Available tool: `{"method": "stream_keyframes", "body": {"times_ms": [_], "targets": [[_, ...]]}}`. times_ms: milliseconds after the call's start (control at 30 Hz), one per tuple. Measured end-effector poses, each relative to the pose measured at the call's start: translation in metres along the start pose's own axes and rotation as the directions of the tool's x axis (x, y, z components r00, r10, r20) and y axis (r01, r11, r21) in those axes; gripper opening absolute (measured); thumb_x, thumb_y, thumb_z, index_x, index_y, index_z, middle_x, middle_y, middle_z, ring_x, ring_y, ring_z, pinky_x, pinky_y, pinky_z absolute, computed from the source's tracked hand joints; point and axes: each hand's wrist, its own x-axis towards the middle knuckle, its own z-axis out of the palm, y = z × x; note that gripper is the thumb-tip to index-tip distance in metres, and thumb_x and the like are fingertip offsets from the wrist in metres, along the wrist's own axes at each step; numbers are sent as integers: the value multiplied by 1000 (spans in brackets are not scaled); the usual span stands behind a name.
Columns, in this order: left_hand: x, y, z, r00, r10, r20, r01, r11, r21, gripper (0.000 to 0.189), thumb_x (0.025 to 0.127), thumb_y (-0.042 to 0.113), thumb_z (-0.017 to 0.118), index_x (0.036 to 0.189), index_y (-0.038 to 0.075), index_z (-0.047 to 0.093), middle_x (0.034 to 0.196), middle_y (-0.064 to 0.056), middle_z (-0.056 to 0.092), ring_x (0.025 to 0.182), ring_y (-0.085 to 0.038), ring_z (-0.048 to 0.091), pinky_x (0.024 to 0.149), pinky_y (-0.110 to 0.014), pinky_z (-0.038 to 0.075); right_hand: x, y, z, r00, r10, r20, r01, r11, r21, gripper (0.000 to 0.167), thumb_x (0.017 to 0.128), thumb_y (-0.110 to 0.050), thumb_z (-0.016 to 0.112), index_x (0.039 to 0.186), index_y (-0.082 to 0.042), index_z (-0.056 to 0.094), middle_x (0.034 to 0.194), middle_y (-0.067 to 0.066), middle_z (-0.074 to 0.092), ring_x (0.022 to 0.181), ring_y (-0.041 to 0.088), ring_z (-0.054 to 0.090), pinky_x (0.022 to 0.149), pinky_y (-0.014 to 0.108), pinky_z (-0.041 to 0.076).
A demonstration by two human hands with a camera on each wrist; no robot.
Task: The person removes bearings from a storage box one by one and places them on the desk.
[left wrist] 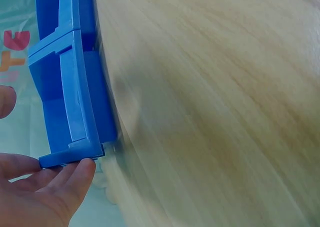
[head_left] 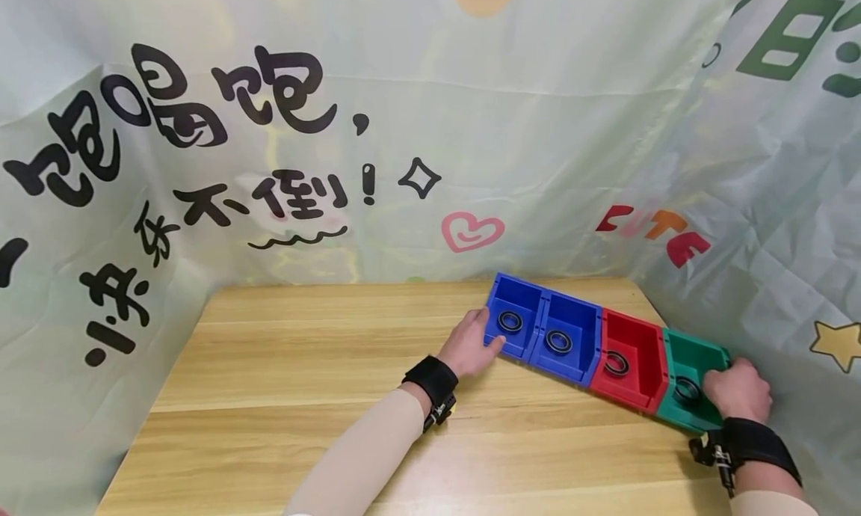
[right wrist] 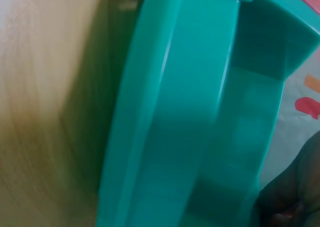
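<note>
Two blue bins (head_left: 521,298), a red bin (head_left: 637,336) and a green bin (head_left: 693,355) stand joined in a slanting row at the table's right. One black-and-silver ring, like a ball bearing, lies in each bin. My left hand (head_left: 468,344) touches the outer end of the leftmost blue bin (left wrist: 92,107). Its fingers are extended against that wall, and the thumb stands apart in the left wrist view. At the other end, my right hand (head_left: 740,390) grips the green bin's outer wall with curled fingers. Its fingertips are partly hidden.
The wooden table (head_left: 323,351) extends left and in front of the bins. A printed cloth (head_left: 377,127) hangs behind the table and along its sides. The green bin's end lies near the cloth on the right.
</note>
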Motion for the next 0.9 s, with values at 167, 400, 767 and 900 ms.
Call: {"method": "stream_keyframes", "body": {"times_ms": [167, 400, 767, 900], "targets": [[-1, -4, -1, 1000, -1, -9, 1, 1000, -7, 66, 98, 38, 51, 149, 2, 29, 147, -14, 36, 131, -25, 42, 105, -35, 36, 3, 1, 3, 1000, 0, 4, 0, 1000, 8, 39, 88, -16, 41, 112, 15, 38, 107, 40, 38, 89, 52, 38, 76, 59, 34], [-4, -8, -3, 1000, -8, -20, 7, 1000, -14, 66, 97, 37, 52, 149, 3, 30, 145, -15, 39, 129, -26, 44, 104, -36, 37, 3, -2, 4, 1000, -6, 24, 6, 1000, 12, 42, 88, -16, 41, 115, 15, 37, 109, 40, 37, 90, 51, 38, 75, 59, 35], [-7, -18, -4, 998, -20, -66, 18, 1000, -20, 66, 98, 36, 52, 150, 3, 27, 140, -16, 43, 124, -27, 49, 101, -37, 39, -1, -14, 8, 999, -45, 21, 45, 999, -1, 33, 89, -15, 40, 107, 13, 39, 104, 37, 39, 86, 48, 39, 71, 54, 35], [-8, -21, -6, 995, -17, -96, 15, 1000, -17, 63, 98, 33, 51, 148, 2, 30, 132, -17, 47, 112, -26, 55, 95, -37, 43, -1, -18, 9, 998, -54, 22, 54, 999, 3, 35, 90, -14, 39, 110, 14, 38, 106, 38, 39, 87, 49, 39, 71, 54, 35]]}}
